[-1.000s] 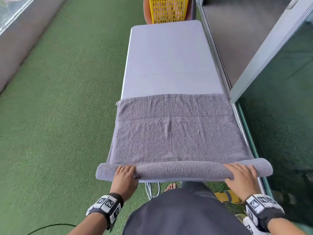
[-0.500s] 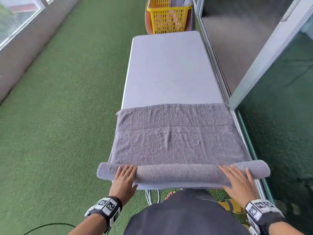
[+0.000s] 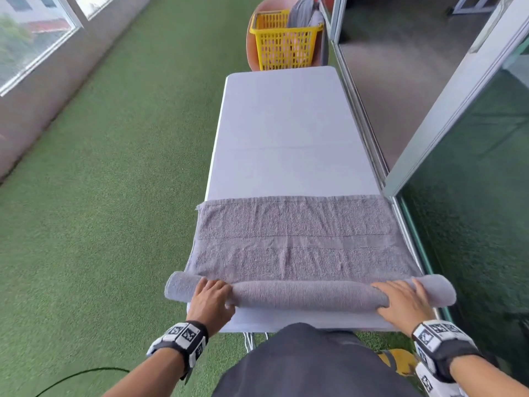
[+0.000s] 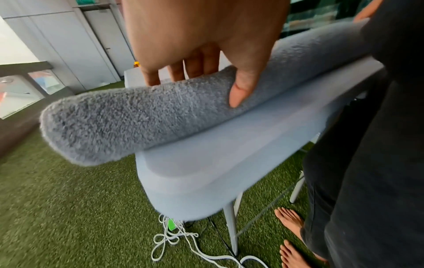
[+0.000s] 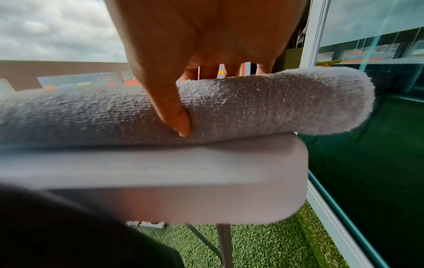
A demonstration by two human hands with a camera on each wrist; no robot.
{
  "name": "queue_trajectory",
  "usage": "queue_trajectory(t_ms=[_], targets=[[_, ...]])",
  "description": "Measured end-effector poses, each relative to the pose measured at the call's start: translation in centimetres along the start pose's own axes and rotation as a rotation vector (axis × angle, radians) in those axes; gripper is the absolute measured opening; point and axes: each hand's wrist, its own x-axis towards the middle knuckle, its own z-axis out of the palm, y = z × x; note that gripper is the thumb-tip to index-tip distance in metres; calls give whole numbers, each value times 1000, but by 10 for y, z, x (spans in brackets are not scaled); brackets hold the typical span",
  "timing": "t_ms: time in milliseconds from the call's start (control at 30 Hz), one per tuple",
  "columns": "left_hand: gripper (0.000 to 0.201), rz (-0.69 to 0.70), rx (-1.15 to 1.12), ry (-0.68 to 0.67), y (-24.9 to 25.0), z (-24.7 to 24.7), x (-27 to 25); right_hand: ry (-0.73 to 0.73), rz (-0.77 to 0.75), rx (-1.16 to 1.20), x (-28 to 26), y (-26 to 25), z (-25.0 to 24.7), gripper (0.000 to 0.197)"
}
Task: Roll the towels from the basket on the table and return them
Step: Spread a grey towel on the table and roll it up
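Our left hand (image 3: 211,300) curls over the rolled end of a grey towel (image 3: 294,247), fingers draped across the top of the roll and the thumb (image 4: 241,90) pressed into its near side, so the roll sits pinched between thumb and fingers. Our right hand (image 3: 403,303) does the same toward the other end: fingers (image 3: 386,289) laid over the top, thumb (image 5: 176,116) tucked against the front of the roll just above the table edge.

The rolled part lies across the near end of the pale table (image 3: 280,133), parallel to its short edge, and both tips of the roll stick out past the table's sides. From the wrist views the left tip (image 4: 91,123) hangs over the green turf and the right tip (image 5: 321,101) over the strip by the glass. Beyond our hands the rest of the towel is spread flat on the tabletop, its far hem straight across the table at about the middle, a woven band running parallel to it.

At the far end of the table a yellow basket (image 3: 283,44) stands on a round orange seat (image 3: 252,44), just beyond the tabletop, with more grey towels (image 3: 306,10) rising out of it at the back right.

Both wrists wear black bands with patterned markers (image 3: 183,336). Green turf (image 3: 100,196) covers the floor on the left, a sliding glass door (image 3: 446,116) flanks the table on the right, and white cord (image 4: 174,239) lies tangled under the table near our bare feet (image 4: 291,223).
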Motion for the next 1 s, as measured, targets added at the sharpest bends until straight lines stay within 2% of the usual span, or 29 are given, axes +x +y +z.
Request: queue_trajectory(t_ms=[33, 133, 200, 267, 300, 367, 433, 467, 533, 633, 700, 733, 833, 900, 1000], targets=[[31, 4, -13, 23, 0, -7, 7, 9, 0, 8, 5, 1, -6, 54], [70, -58, -66, 32, -3, -17, 27, 90, -18, 62, 22, 4, -21, 55], [72, -89, -73, 5, -6, -16, 33, 98, -36, 94, 28, 4, -23, 61], [77, -33, -17, -32, -8, -8, 35, 9, -62, 53, 26, 3, -17, 74], [74, -15, 19, -56, -7, -5, 34, -24, -66, 6, 24, 2, -14, 76], [46, -24, 48, -100, -3, -9, 34, -35, -53, -36, 25, 1, -14, 65], [25, -35, 29, -51, -1, -19, 43, -65, -43, -23, 35, 2, -23, 51], [31, -38, 21, -43, -1, -26, 49, -83, -40, -19, 43, 2, -29, 48], [56, -59, -62, -27, -6, -31, 63, -40, -29, 9, 61, 3, -42, 47], [60, -79, -133, -68, -10, -29, 74, 127, -44, 101, 76, 6, -46, 54], [69, -17, -85, -75, -15, -23, 76, 72, -102, 60, 77, 9, -40, 66], [68, 9, -43, -81, -17, -20, 75, 48, -123, 34, 78, 10, -36, 67], [47, 37, 10, -28, -19, -20, 82, 47, -120, 47, 90, 15, -39, 54], [50, 21, -41, 38, -17, -24, 91, 79, -103, 93, 102, 14, -50, 44], [56, -52, -124, 93, -17, -23, 101, 237, -106, 175, 114, 14, -54, 47]])
